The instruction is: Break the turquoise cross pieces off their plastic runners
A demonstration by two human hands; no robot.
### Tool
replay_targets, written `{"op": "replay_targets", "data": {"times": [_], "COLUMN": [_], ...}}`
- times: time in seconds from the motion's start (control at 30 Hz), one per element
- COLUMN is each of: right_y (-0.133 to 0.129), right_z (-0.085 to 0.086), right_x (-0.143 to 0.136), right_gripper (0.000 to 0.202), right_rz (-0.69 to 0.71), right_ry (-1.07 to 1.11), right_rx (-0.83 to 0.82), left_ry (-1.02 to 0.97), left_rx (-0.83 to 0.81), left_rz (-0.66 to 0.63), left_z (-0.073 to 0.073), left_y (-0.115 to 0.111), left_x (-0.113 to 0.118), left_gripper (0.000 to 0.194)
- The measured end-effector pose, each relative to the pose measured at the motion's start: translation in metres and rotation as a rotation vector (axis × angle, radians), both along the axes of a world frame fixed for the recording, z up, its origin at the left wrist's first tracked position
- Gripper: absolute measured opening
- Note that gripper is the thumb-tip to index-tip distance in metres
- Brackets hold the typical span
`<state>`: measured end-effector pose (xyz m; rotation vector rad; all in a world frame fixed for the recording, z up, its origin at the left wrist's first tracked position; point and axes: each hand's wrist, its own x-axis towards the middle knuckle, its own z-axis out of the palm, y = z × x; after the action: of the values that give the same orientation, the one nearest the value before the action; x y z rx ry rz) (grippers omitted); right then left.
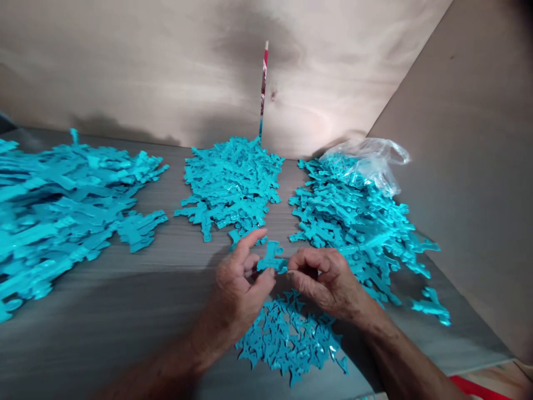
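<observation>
A small turquoise flat piece (271, 256) with knobbed arms is held up between my two hands, above the table. My left hand (245, 278) grips its left lower edge with the thumb, the index finger stretched out behind it. At its right end, my right hand (320, 276) pinches it between thumb and fingers. Directly below lies a loose heap of small pointed turquoise scraps (291, 339). Beyond my hands rises a pile of similar turquoise pieces (233, 180), its near edge partly hidden by my left hand.
A large turquoise pile (62, 194) spreads on the left. Another pile (353, 222) stands at right, with a clear plastic bag (370, 158) on its back. A thin patterned stick (264, 83) stands upright behind the middle pile. Wooden panels (166, 66) close off the grey table (137, 300).
</observation>
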<state>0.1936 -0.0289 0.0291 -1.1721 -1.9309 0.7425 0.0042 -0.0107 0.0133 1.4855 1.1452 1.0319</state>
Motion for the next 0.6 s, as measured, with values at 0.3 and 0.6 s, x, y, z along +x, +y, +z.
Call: {"op": "replay_targets", "data": {"times": [0.3, 0.6], "right_y": [0.0003, -0.0024], "right_z": [-0.0040, -0.0031], "right_x": [-0.0013, 0.0001], "right_gripper": [0.014, 0.015], "right_rz": [-0.018, -0.142], "right_ry": [-0.116, 0.075], "right_rx": [0.008, 0.057], "left_ry": [0.208, 0.182], "left_rx": [0.072, -0.104], "left_rz": [-0.063, 0.064], "left_z": [-0.0091, -0.0011], "left_y": [0.0012, 0.0080], "left_x": [-0.0015, -0.0039], "left_gripper": [0.024, 0.015]}}
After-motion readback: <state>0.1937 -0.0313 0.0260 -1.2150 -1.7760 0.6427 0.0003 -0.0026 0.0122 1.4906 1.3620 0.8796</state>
